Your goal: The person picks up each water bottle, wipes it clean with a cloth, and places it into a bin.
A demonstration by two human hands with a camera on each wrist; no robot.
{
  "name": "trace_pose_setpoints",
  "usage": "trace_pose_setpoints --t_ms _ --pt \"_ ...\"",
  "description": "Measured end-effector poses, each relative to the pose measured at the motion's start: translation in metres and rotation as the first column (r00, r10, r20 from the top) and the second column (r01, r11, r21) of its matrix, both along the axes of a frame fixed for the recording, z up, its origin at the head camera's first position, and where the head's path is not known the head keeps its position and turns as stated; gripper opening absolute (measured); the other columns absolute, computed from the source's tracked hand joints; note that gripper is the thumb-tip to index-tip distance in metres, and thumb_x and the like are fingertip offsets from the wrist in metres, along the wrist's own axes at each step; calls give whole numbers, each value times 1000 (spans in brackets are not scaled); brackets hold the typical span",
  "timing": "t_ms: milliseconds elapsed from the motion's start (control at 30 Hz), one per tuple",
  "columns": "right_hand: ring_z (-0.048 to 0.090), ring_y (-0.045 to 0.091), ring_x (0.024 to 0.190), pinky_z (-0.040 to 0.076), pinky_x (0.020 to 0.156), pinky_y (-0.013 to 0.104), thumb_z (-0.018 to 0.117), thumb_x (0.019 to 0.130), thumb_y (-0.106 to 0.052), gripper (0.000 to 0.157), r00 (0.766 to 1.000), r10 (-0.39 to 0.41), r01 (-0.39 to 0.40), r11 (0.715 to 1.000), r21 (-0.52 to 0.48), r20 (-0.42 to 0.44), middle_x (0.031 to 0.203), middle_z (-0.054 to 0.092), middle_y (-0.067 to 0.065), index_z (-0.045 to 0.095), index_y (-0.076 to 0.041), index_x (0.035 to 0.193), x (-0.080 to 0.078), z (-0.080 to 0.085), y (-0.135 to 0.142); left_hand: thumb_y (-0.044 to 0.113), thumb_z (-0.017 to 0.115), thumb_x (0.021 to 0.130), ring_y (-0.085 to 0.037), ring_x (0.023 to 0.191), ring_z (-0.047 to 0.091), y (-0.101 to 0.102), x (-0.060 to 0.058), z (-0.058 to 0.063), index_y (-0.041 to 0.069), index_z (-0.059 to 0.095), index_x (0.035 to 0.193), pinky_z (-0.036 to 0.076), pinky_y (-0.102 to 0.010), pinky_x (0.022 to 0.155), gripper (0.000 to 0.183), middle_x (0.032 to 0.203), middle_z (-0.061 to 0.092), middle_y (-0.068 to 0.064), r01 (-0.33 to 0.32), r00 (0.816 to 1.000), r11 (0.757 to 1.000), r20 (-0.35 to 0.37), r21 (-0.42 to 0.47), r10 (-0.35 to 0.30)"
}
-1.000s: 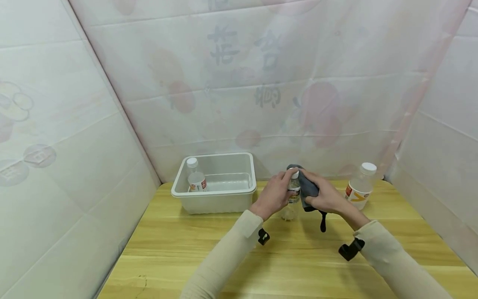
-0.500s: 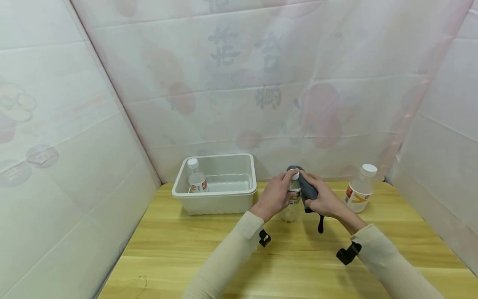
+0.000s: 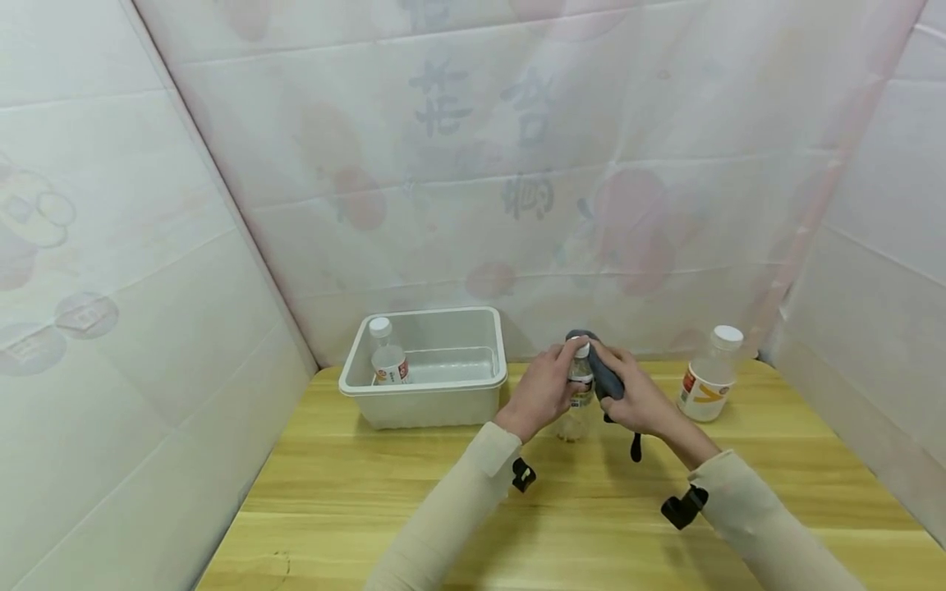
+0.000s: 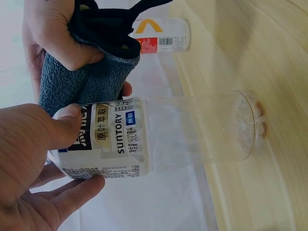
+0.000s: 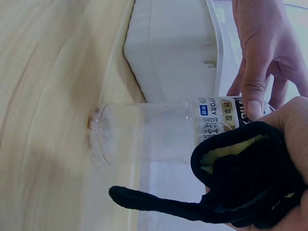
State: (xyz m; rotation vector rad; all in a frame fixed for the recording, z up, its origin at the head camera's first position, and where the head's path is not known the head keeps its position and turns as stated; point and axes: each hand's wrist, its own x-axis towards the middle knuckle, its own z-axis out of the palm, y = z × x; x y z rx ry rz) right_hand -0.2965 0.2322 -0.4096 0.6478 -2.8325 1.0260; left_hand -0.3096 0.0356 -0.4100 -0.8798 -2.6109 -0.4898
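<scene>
My left hand (image 3: 541, 392) grips a clear plastic bottle (image 4: 187, 130) around its label, below the white cap (image 3: 581, 348). The bottle stands upright, its base right at the wooden table top. In the left wrist view its label reads SUNTORY. My right hand (image 3: 641, 402) holds a bunched grey-blue cloth (image 4: 84, 79) against the right side of the bottle's upper part. Black trim and a dark strap (image 5: 154, 202) hang from the cloth's lower end. Part of the bottle's label is hidden behind the cloth in the right wrist view.
To the left of my hands sits a white plastic bin (image 3: 429, 406) with a white-capped bottle (image 3: 388, 361) inside. Another white-capped bottle (image 3: 709, 382) stands on the wooden table (image 3: 355, 492) to the right. Printed cloth walls (image 3: 576, 205) enclose the back and sides.
My right hand and the cloth have shifted slightly left, closer around the bottle. The left hand keeps its hold on the bottle, which stays in place.
</scene>
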Motion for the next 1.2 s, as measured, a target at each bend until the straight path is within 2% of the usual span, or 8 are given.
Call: trace_pose_setpoints --t_ms 167,333,600,833,1033,1200 --pt "53 53 115 48 78 43 60 87 6 91 999 -15 15 1000 -1 -35 157 19 39 14 -11 164 1 0 -2 31 65 100 -23 108 68 2 -3 1 17 28 157 55 -32 97 69 136 62 -10 -10 1000 1000 -7 -3 10" --pt "54 51 111 46 73 40 61 86 4 94 999 -45 45 999 12 -25 157 17 41 13 -14 164 3 -2 -2 31 65 99 -24 110 67 3 -3 1 18 28 157 55 -34 98 70 137 61 -11 -13 1000 1000 6 -9 13" --pt "53 52 110 46 71 39 60 86 7 97 999 -25 25 999 -26 -30 154 16 45 8 -15 165 4 -6 -2 30 65 100 -24 107 68 3 -2 2 17 28 157 56 -34 96 70 135 62 -11 -10 1000 1000 2 2 10" --pt "53 47 106 44 70 37 61 86 8 97 999 -21 19 999 -50 -27 153 21 42 8 -15 165 7 -10 -2 30 66 99 -24 106 68 2 -1 1 17 29 157 56 -33 95 70 134 63 -11 -4 1000 1000 2 7 4" --pt "54 49 106 45 69 38 62 86 8 98 999 -7 5 998 -61 -43 151 23 42 9 -14 165 5 -11 -1 29 65 100 -24 105 68 2 -3 1 17 27 157 56 -33 93 70 133 62 -11 -1 1000 1000 10 23 1" --pt "53 46 105 46 71 39 61 85 7 98 1000 -29 29 998 -61 -8 149 24 45 8 -16 165 3 -18 2 29 65 100 -24 106 67 1 -5 0 18 27 157 56 -33 95 69 131 62 -10 4 1000 999 26 39 -5"
